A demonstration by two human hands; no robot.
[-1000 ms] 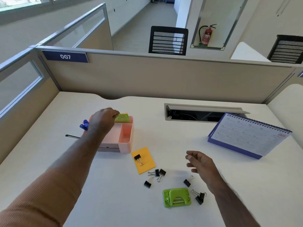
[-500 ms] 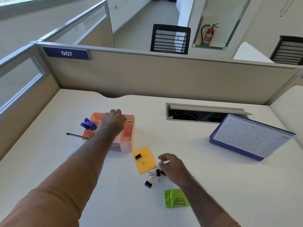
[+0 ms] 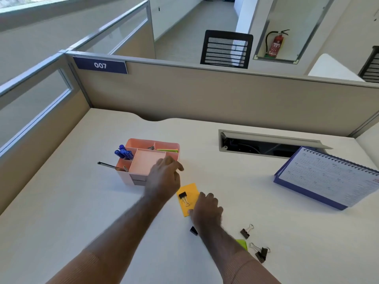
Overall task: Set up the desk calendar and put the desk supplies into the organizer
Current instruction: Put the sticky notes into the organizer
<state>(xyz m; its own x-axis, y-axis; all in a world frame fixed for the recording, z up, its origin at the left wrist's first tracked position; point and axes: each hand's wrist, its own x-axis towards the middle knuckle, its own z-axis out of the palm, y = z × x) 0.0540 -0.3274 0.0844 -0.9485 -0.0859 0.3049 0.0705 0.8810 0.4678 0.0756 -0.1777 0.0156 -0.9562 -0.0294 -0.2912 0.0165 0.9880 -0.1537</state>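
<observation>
Gathering loose binder clips for the pink organizer.

Nearest, two binder clips (image 3: 254,242) lay loose; the right hand (image 3: 207,212) curled down over others, its grip hidden. The left hand (image 3: 166,177) hung half-open and empty beside the organizer (image 3: 131,179). Next probably calls for a pinch-and-lift. The calendar (image 3: 328,177) stood far right, long axis slanting right-and-away, page facing the person.
</observation>
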